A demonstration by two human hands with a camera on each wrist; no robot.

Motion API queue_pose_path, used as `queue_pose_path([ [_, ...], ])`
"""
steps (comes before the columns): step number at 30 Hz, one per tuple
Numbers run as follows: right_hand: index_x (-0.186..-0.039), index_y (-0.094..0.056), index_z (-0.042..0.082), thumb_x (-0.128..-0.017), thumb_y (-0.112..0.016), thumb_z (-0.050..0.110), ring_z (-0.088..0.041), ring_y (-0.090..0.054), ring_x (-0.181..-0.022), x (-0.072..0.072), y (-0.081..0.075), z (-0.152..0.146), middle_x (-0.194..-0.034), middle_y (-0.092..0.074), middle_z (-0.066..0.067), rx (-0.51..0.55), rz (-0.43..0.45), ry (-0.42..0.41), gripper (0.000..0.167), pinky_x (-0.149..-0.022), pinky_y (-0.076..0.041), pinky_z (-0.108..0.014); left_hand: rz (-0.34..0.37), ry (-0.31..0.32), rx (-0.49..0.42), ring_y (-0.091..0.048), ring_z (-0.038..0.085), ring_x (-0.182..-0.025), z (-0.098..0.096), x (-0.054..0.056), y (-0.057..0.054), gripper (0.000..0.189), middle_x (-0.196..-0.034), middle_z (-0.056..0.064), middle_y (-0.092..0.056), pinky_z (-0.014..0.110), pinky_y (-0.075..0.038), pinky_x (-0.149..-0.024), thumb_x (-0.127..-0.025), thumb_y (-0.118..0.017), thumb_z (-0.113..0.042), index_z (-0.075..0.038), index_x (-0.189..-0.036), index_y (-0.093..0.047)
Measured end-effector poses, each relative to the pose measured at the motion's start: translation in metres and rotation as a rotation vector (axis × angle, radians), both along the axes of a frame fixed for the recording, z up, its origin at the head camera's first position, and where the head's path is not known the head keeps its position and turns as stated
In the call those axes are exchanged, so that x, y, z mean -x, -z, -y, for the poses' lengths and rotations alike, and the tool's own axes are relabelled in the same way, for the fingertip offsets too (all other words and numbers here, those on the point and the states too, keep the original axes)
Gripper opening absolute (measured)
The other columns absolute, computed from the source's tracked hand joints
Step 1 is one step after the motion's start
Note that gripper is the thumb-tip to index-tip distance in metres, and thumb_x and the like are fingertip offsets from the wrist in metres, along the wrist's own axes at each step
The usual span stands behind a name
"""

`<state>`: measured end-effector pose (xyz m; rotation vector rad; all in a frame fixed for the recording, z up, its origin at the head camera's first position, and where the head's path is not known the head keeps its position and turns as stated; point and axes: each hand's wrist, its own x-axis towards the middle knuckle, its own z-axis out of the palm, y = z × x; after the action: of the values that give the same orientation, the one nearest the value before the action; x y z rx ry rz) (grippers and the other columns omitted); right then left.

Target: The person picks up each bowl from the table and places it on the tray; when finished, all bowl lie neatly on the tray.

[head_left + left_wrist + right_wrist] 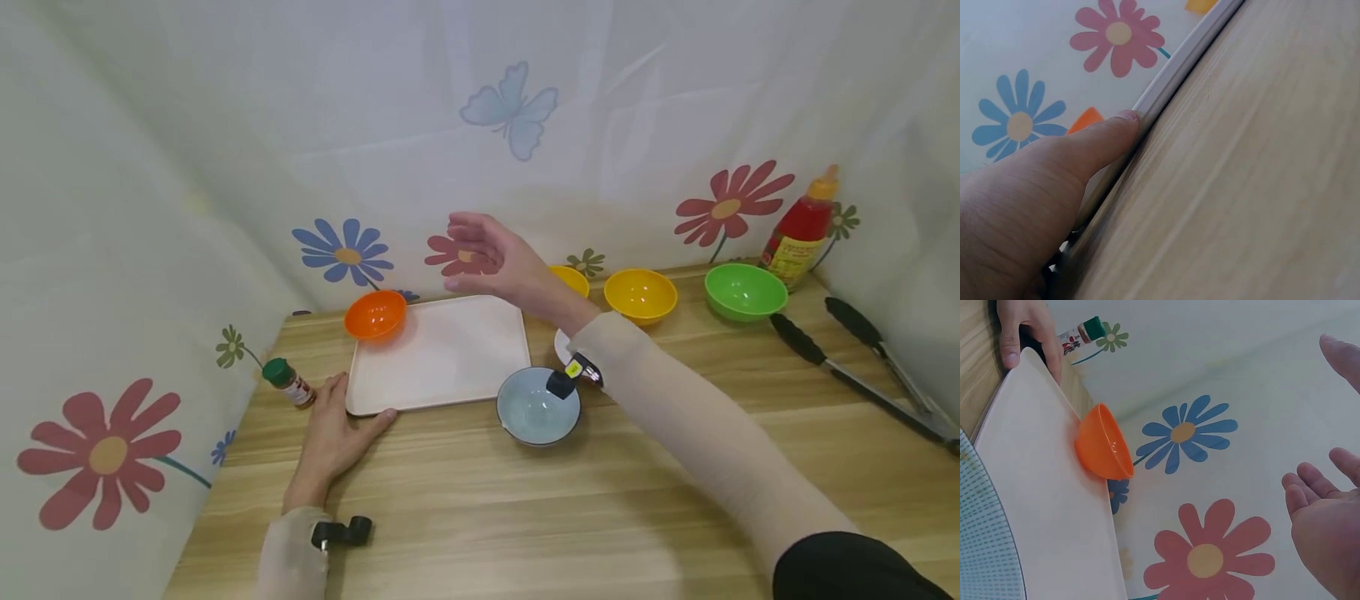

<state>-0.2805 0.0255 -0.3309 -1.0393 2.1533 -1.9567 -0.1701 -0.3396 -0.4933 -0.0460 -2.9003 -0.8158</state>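
At the near left corner of a white rectangular tray (pixel 450 358) rests my left hand (pixel 335 433). Its thumb (pixel 1107 140) lies straight along the front edge, while the fingers reach along the left side. An orange bowl (pixel 377 317) sits at the tray's far left corner, partly over the rim. My right hand (pixel 510 267) is raised above the tray's right part, fingers loosely bent and apart from the thumb, holding nothing. Below the right wrist, by the tray's near right corner, stands a light blue bowl (pixel 538 408).
A green-capped spice jar (pixel 288 382) stands left of the tray. Yellow bowls (pixel 641 296), a green bowl (pixel 745 292) and a red sauce bottle (pixel 801 233) line the back right. Black-handled tongs (pixel 862 383) lie at the right. A white item (pixel 562 346) is partly hidden behind my right sleeve.
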Motion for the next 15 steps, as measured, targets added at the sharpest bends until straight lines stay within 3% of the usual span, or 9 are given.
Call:
queue_pose_path([
  [7,-0.170,-0.044,0.018,-0.095,-0.085,0.014,-0.026,-0.052,-0.153,-0.014,0.007,-0.031,-0.165,-0.055,-0.008,0.030,-0.040,0.021,0.085,-0.132,-0.040,-0.051,-0.006,0.002,-0.001,-0.035,0.052,-0.159,0.000,0.000,0.002,0.112,-0.173,0.031,-0.032,0.069,-0.028,-0.132,-0.096,-0.082,-0.063,0.006,-0.170,-0.033],
  [15,-0.171,-0.042,0.018,-0.096,-0.085,0.009,-0.028,-0.047,-0.158,-0.028,0.010,-0.076,-0.169,-0.052,-0.007,0.052,-0.012,0.070,0.087,-0.134,-0.036,-0.046,0.002,-0.011,0.009,-0.035,0.051,-0.159,0.001,0.001,0.002,0.115,-0.173,0.030,-0.031,0.069,-0.030,-0.131,-0.096,-0.080,-0.067,0.005,-0.171,-0.031],
])
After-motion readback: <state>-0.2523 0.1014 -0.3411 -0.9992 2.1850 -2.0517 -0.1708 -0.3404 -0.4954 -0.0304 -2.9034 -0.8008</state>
